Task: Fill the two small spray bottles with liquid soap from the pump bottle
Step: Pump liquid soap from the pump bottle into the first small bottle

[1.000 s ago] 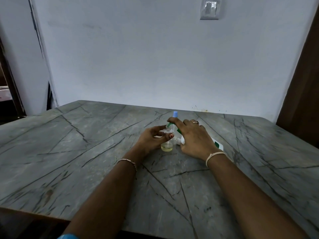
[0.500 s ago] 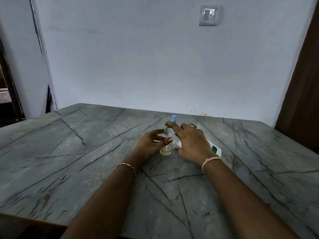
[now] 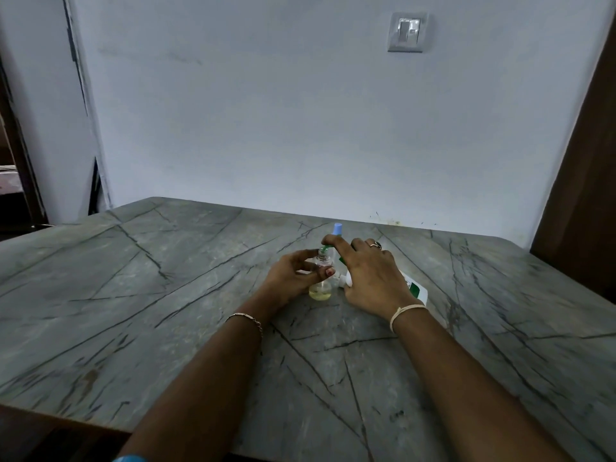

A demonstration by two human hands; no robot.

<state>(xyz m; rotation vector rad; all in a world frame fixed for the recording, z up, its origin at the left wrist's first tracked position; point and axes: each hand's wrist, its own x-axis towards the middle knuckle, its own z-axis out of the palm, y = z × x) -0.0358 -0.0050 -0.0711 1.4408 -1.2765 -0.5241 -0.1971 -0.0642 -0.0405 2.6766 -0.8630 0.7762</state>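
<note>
A small clear spray bottle [image 3: 320, 290] with yellow liquid in its bottom stands upright on the table. My left hand [image 3: 291, 276] grips it around the middle. My right hand [image 3: 368, 275] reaches over it, and its fingertips pinch a green spray top [image 3: 325, 250] at the bottle's neck. A second small bottle with a light blue cap [image 3: 337, 229] stands just behind, mostly hidden by my fingers. The white pump bottle [image 3: 415, 288] with a green label lies on its side under my right palm, its white nozzle [image 3: 343, 281] pointing at the clear bottle.
The grey veined stone table [image 3: 166, 295] stretches wide to the left and right of my hands. A pale wall with a switch plate [image 3: 407, 32] rises behind it. A dark wooden door [image 3: 586, 195] stands at the right, close to the table's far corner.
The view has tilted up slightly. My right fingertips have settled a little lower onto the bottle's neck with the green top. My left hand keeps its hold on the bottle.
</note>
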